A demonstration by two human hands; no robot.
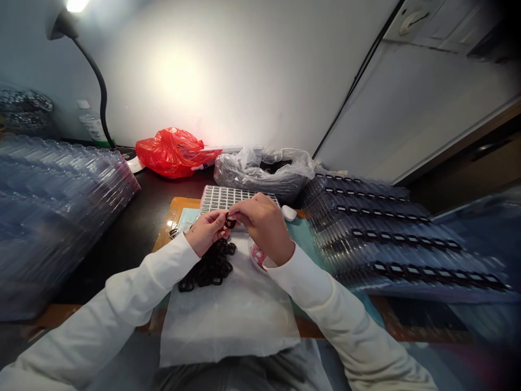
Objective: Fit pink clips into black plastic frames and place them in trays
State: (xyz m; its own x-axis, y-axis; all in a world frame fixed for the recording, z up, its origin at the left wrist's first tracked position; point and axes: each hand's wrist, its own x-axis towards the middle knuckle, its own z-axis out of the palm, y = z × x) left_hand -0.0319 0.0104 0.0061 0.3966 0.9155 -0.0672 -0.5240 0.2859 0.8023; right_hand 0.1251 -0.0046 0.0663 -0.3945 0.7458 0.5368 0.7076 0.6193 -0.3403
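My left hand (208, 230) pinches one side of a small black plastic piece (230, 221). The fingertips of my right hand (260, 220) are closed on the same piece from the right, partly hiding it. Below my left hand, a heap of similar black pieces (211, 266) lies on a white sheet (230, 320). A round dish with pink-red bits (258, 255) shows partly under my right wrist. Just behind my hands is a white tray (220, 196) filled with rows of small grey rectangles.
Stacked clear plastic trays (61, 217) rise on the left. On the right, more clear stacks carry rows of black frames (407, 239). A red plastic bag (171, 155), a clear bag with dark contents (264, 171), a white mouse-shaped object (288, 212) and a lamp (97, 76) stand behind.
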